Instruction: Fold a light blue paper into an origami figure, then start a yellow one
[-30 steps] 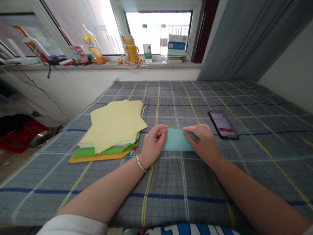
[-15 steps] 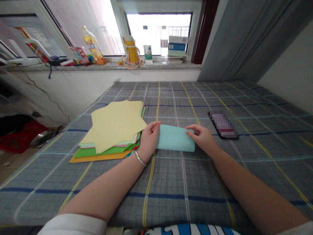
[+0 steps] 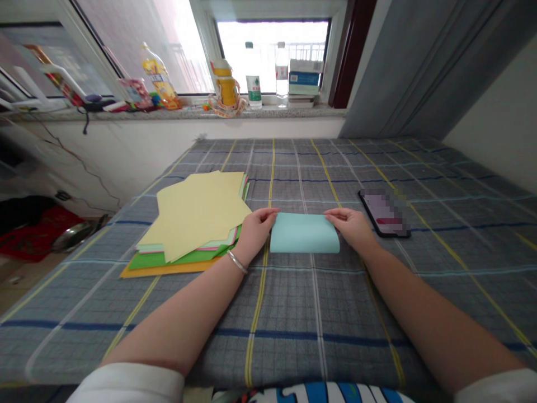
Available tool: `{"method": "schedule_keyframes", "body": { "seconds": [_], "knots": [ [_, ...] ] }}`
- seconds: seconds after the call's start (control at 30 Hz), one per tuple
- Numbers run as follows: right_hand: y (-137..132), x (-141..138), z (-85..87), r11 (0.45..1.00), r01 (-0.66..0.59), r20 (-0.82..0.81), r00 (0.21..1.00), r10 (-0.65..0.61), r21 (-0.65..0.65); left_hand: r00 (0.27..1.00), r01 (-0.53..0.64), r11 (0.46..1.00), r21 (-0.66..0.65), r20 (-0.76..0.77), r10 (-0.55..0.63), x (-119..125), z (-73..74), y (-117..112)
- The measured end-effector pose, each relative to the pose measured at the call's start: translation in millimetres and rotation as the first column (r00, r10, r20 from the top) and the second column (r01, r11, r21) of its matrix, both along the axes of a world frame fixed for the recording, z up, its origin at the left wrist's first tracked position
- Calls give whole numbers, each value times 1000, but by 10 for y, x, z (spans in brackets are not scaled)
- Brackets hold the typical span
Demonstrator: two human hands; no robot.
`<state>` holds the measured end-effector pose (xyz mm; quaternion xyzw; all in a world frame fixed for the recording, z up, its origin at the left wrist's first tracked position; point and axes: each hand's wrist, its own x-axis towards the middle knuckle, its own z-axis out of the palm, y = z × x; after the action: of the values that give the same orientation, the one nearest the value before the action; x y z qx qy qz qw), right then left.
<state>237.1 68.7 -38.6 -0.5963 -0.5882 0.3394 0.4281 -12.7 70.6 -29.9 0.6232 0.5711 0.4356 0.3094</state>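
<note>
A light blue sheet of paper [image 3: 305, 234], bent over with a rounded fold toward me, is held at the middle of the plaid cloth. My left hand [image 3: 258, 230] pinches its far left corner between thumb and fingers; a silver bangle circles that wrist. At the far right corner, my right hand [image 3: 351, 225] pinches the paper the same way. Left of my left hand lies a stack of coloured paper [image 3: 201, 215], pale yellow sheets on top, with green and orange sheets showing below.
A phone [image 3: 384, 214] with a blurred screen lies right of my right hand. The plaid cloth [image 3: 293, 296] covers the surface. Along the windowsill [image 3: 268, 113] stand a yellow flask [image 3: 226, 87], a juice bottle [image 3: 160, 78], two clear bottles and boxes [image 3: 304, 81].
My right hand has moved slightly away from me and right, its grip now at the far right corner. The paper has straightened, its near edge now level.
</note>
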Motion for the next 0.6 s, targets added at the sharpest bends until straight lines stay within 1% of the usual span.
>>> {"method": "schedule_keyframes", "body": {
  "seconds": [0.1, 0.2, 0.33, 0.4, 0.47, 0.53, 0.6],
  "knots": [
    [39, 43, -8, 999, 15, 228, 973, -22, 33, 986, 53, 998, -14, -160, -55, 0, -37, 35],
    [56, 64, -19, 999, -7, 424, 905, -14, 48, 924, 121, 993, -14, -364, -118, 8, -52, 52],
    [55, 54, -11, 994, -99, 549, 834, 54, 51, 819, 119, 993, 16, -567, -89, 8, -44, 53],
    [57, 47, -3, 989, -136, 608, 791, 72, 59, 780, 135, 990, 46, -621, -78, 6, -41, 46],
    [62, 48, 1, 985, -156, 652, 754, 75, 68, 743, 182, 980, 75, -664, -87, 7, -46, 37],
    [69, 53, -3, 982, -172, 676, 733, 78, 73, 703, 226, 969, 105, -706, -87, 10, -59, 29],
    [76, 62, -13, 979, -186, 689, 720, 83, 77, 675, 245, 960, 134, -734, -70, 13, -78, 28]
  ]
}}
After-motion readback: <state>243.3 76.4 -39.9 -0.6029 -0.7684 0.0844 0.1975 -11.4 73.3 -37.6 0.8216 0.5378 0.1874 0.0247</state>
